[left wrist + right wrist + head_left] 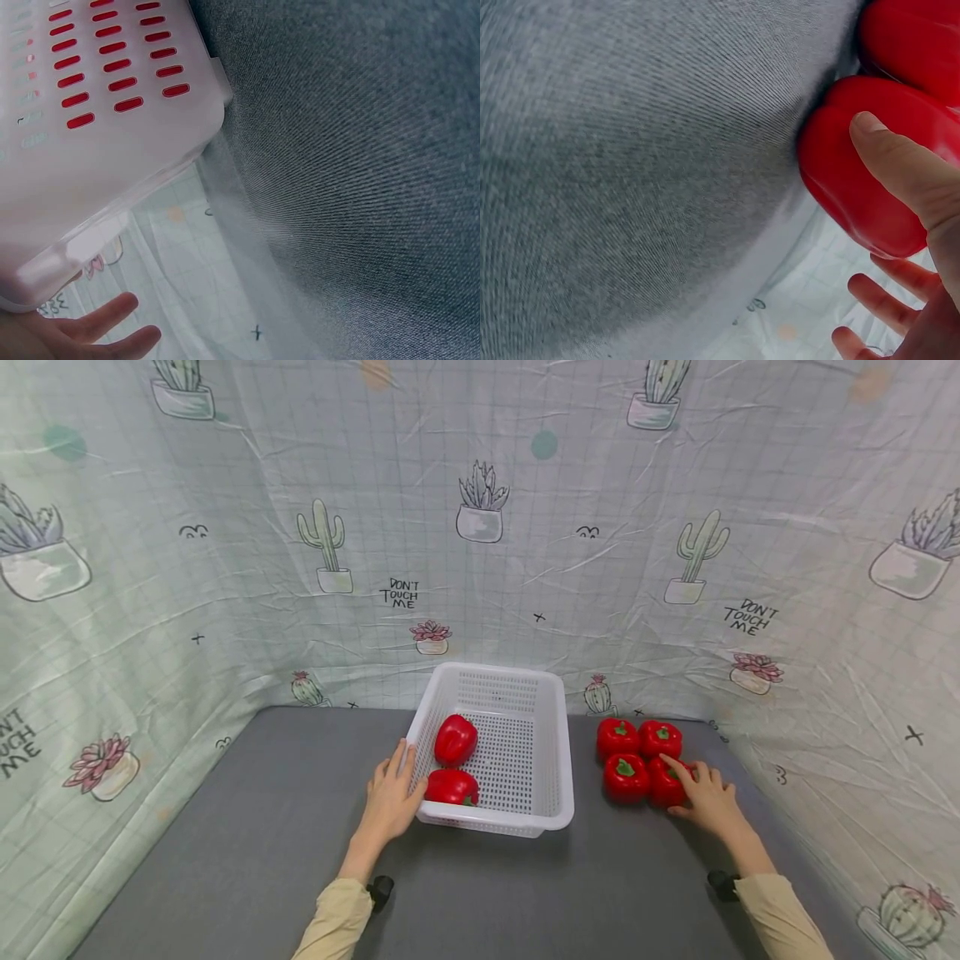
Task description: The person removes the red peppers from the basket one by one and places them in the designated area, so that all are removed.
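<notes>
A white perforated plastic basket stands at the middle back of the table, with two red bell peppers lying in its left part. My left hand rests on the basket's left rim near the front corner. Its visible fingers stretch out beside the basket in the left wrist view. To the right, several more red bell peppers stand in a tight cluster, stems up. My right hand holds the front right bell pepper, thumb on its near side and index finger over its top. The other fingers are spread at its side.
The grey table runs up to a pale curtain printed with cacti, which encloses the back and sides. Three other bell peppers touch or nearly touch the held one. Dark bands with small devices sit on both wrists.
</notes>
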Motion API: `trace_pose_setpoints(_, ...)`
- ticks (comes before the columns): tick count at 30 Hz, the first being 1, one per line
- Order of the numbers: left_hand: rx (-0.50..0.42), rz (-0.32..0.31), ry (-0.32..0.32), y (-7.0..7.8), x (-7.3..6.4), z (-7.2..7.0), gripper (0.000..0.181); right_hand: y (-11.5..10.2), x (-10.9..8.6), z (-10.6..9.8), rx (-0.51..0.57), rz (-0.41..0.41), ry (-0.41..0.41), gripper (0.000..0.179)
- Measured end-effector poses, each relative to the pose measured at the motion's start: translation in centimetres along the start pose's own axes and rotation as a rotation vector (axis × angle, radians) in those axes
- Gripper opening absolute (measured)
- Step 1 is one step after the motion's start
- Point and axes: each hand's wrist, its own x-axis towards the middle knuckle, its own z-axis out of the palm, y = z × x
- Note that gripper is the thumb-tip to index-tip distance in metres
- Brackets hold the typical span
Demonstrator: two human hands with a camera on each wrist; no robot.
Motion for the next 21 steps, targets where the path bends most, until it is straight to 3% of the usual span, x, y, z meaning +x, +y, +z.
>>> trace_pose_setpoints(8,0.007,-0.003,-0.003,0.0,-0.1,-0.1,0.059,-0.9,-0.4,-1.2,-0.016,-0.023,0.052,0.085)
trace_pose_setpoints(21,0.006,-0.007,-0.014,0.2,0.0,-0.2,0.060,-5.1,0.5,-3.2,-0.030,-0.135,0.159,0.069)
